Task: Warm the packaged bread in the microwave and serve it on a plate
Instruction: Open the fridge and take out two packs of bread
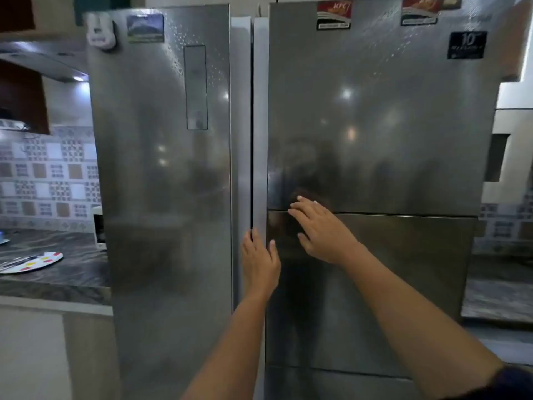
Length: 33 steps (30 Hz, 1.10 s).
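Two fridge doors (375, 125) are shut; the right door's handle (261, 140) is gripped by the left hand (259, 262), while the right hand (323, 229) is laid flat, fingers (300, 210) open.

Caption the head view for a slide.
Left hand grips the fridge's right door handle; right hand rests flat on that door.

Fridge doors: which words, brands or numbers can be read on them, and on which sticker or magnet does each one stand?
"KFC": red magnet at the top of the right door.
"10": black sticker on the same door; its small print is blurred.
Second red magnet: too blurred to read.
Landscape magnet on the left door: caption unreadable.
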### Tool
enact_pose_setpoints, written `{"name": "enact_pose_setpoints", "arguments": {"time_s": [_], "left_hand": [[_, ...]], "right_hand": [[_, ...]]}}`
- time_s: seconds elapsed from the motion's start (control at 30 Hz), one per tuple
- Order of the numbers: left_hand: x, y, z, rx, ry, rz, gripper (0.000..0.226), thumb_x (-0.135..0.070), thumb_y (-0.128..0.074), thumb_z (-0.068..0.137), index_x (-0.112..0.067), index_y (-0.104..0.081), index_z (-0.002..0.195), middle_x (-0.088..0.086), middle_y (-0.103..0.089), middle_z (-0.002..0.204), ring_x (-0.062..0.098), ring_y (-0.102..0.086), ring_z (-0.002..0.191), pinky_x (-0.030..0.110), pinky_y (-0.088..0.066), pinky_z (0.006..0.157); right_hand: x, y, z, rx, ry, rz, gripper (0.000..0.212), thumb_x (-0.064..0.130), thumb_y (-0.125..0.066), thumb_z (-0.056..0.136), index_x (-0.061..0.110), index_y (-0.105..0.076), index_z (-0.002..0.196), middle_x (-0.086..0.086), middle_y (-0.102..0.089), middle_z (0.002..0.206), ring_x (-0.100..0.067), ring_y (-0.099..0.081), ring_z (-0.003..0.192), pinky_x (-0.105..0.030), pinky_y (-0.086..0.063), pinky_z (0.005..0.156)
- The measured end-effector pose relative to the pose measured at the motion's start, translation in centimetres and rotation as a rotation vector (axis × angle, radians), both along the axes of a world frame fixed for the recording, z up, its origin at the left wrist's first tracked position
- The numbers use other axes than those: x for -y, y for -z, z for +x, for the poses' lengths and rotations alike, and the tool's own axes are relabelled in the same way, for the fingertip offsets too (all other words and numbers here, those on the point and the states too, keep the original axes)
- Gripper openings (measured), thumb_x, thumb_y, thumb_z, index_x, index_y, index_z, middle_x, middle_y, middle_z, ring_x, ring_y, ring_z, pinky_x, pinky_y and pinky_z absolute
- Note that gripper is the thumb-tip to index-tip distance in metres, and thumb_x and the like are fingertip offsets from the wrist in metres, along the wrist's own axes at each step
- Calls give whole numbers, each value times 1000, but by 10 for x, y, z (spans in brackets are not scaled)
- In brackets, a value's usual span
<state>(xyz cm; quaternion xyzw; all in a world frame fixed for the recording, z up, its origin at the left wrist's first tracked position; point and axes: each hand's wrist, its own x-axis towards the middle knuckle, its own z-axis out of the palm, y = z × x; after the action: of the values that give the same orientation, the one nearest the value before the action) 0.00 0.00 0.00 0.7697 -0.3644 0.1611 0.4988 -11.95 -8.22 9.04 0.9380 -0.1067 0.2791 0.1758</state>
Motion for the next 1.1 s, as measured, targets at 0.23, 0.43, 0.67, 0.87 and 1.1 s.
{"name": "enact_pose_setpoints", "arguments": {"time_s": [0.23,0.43,0.67,0.87,1.1], "left_hand": [[24,56,63,-197,305,104,34,-36,-31,100,-13,-45,121,2,-51,105,19,-54,99,28,-41,80],[38,83,72,-357,455,76,32,-41,-31,99,-15,-49,102,4,-53,84,18,-52,79,32,-43,69],[39,83,71,-426,434,73,28,-42,-34,98,-20,-49,88,-1,-49,87,14,-45,83,31,-40,75],[31,75,66,-407,412,112,36,-40,-33,99,-8,-43,87,3,-43,71,16,-42,66,30,-33,57],[-10,85,15,-272,340,20,32,-38,-37,98,-22,-36,71,-4,-39,62,11,-37,56,28,-28,51]], "right_hand": [[4,6,97,-369,46,-422,59,19,-47,90,14,-25,146,-8,-23,155,-23,-17,144,-37,-5,119],[6,5,117,-479,249,-602,50,37,-40,93,11,-44,135,-12,-38,146,-29,-27,139,-42,-1,119],[-9,18,124,-474,413,-529,57,37,-38,92,5,-38,139,-16,-29,151,-32,-16,143,-42,-3,120],[-19,25,121,-430,450,-533,55,34,-36,94,4,-35,140,-15,-31,150,-30,-19,143,-41,-3,120],[-48,28,78,-358,351,-499,50,28,-31,94,3,-38,137,-16,-33,146,-30,-18,142,-39,1,120]]}}
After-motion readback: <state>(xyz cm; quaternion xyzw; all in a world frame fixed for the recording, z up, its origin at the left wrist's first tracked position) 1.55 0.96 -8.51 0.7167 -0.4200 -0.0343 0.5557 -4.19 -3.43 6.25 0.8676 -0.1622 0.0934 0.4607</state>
